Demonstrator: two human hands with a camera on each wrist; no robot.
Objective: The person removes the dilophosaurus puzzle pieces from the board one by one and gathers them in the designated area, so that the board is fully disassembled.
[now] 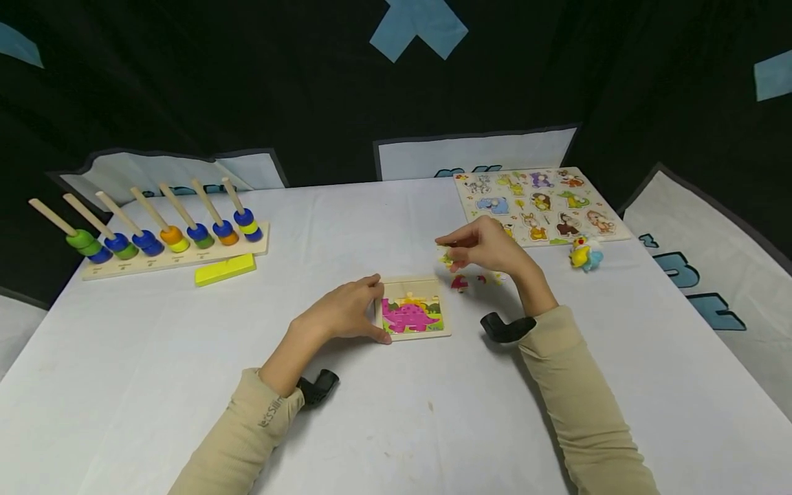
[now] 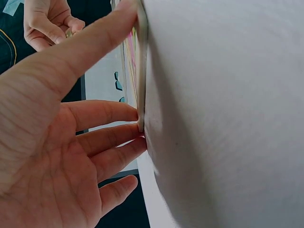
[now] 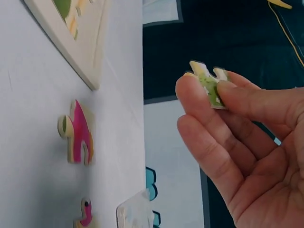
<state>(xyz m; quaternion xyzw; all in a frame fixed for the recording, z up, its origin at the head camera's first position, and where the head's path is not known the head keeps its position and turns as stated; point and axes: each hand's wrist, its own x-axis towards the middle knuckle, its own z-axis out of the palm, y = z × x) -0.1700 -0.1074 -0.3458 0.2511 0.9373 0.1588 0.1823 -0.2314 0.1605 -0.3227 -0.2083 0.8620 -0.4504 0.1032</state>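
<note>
A small wooden jigsaw tray (image 1: 421, 336) holds a partly assembled picture of a pink dinosaur (image 1: 408, 317), with bare wood along its far side. My left hand (image 1: 346, 309) holds the tray at its left side, thumb at the near corner and fingertips at the far one. Beyond the tray's right side, my right hand (image 1: 485, 245) pinches a green and yellow puzzle piece (image 3: 211, 90) between thumb and fingers, raised over the table. Below that hand lie loose pieces, among them a pink one (image 3: 80, 135) and a smaller one (image 3: 86, 216).
A wooden peg counter (image 1: 179, 258) with coloured rings stands at the back left, a yellow block (image 1: 225, 270) before it. At the back right lies an animal puzzle board (image 1: 520, 199), with a small yellow and blue toy (image 1: 584, 256) by its near corner. White cloth covers the table.
</note>
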